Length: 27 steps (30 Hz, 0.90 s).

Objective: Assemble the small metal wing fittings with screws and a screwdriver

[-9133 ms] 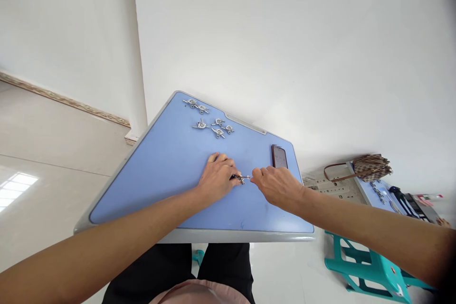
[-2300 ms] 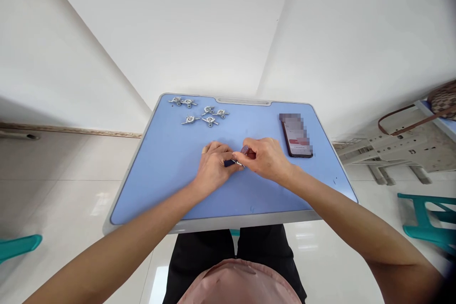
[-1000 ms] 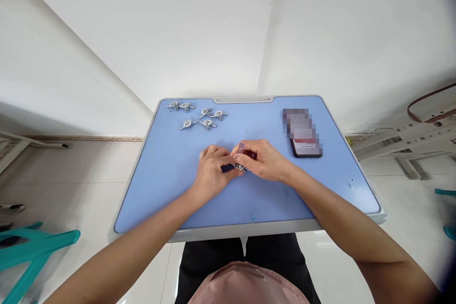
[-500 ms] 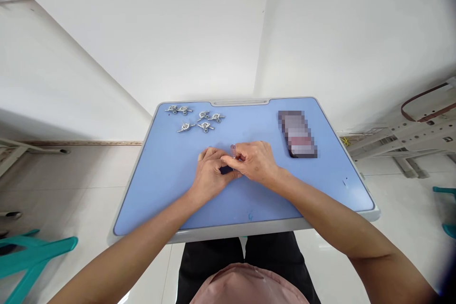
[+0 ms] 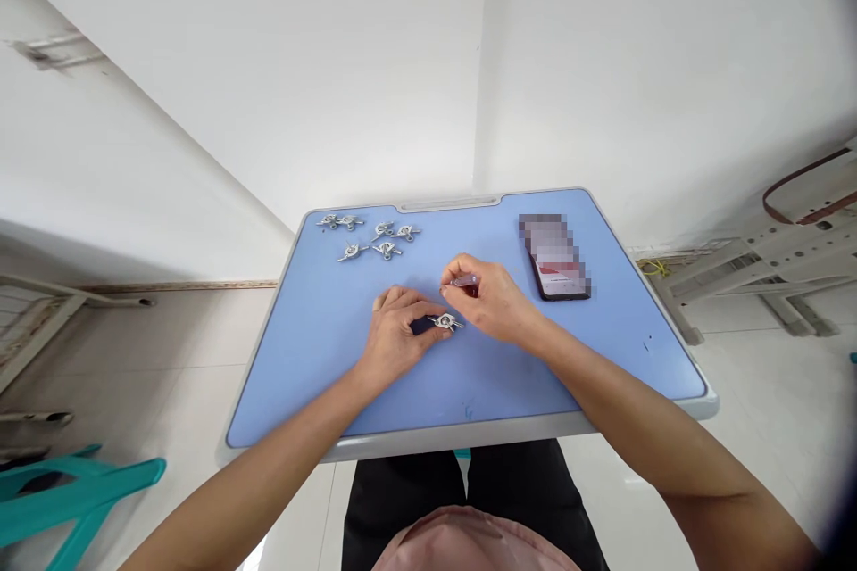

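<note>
A teal stool (image 5: 73, 486) pokes in at the far left, down on the tiled floor (image 5: 167, 348). Next comes the blue counter (image 5: 321, 348) with its grey rim. Up in its back left corner sit five little silver fittings (image 5: 367, 235), the winged kind, in a loose bunch, well apart from the hands.

The left hand (image 5: 400, 330) rests on the counter around the middle, knuckles up, fingers curled. Its grip is pinched on something small and dark, and right at the fingertips there's another silver fitting (image 5: 446, 321) lying on or just above the surface. Honestly I can't tell if the dark bit and the fitting are one piece or two; it's too small.

Just to the right of that, the right hand (image 5: 492, 303) hovers a bit higher and further back, almost touching the left. Its thumb and forefinger are pressed together on a short pin (image 5: 461, 282), reddish-grey, held roughly level, just above and behind the fitting, not touching it as far as I can see.

Further right, a phone (image 5: 559, 263) lies flat near the back right of the counter, with the screen lit and blurred. Past the counter edge on the far right there's a pale frame (image 5: 790, 259) on the floor with a brown strap (image 5: 803, 187) draped over it.
</note>
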### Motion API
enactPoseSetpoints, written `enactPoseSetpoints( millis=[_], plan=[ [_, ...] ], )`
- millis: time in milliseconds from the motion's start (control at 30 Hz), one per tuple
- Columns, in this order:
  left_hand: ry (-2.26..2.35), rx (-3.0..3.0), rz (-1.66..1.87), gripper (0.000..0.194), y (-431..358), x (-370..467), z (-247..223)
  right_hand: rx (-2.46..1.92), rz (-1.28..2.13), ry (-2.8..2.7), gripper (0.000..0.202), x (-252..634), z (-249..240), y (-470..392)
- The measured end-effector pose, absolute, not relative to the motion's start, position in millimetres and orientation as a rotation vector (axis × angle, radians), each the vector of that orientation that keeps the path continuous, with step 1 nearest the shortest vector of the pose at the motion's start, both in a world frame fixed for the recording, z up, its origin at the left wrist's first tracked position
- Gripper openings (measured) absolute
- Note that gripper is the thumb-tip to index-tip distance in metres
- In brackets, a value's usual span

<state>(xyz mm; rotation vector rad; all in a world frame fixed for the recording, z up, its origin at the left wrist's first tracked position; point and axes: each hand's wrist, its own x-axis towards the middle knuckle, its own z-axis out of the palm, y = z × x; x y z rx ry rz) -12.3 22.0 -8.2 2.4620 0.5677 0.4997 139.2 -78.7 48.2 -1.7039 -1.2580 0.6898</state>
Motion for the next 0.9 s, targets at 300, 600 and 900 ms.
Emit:
enactPoseSetpoints(
  millis=[300,600,900],
  plan=[
    [0.546,2.433,0.509,0.019,23.7,-12.0,-9.5,-1.756,1.014,-1.404,0.03,168.3,77.5,-96.3],
    [0.595,2.01,0.485,0.018,31.0,-14.0,1.9,-1.887,0.82,-1.294,0.021,167.0,78.5,-94.8],
    [0.666,1.596,0.399,0.034,43.3,-22.2,15.1,-1.795,0.833,-1.231,0.034,169.6,76.5,-94.5]
  ],
)
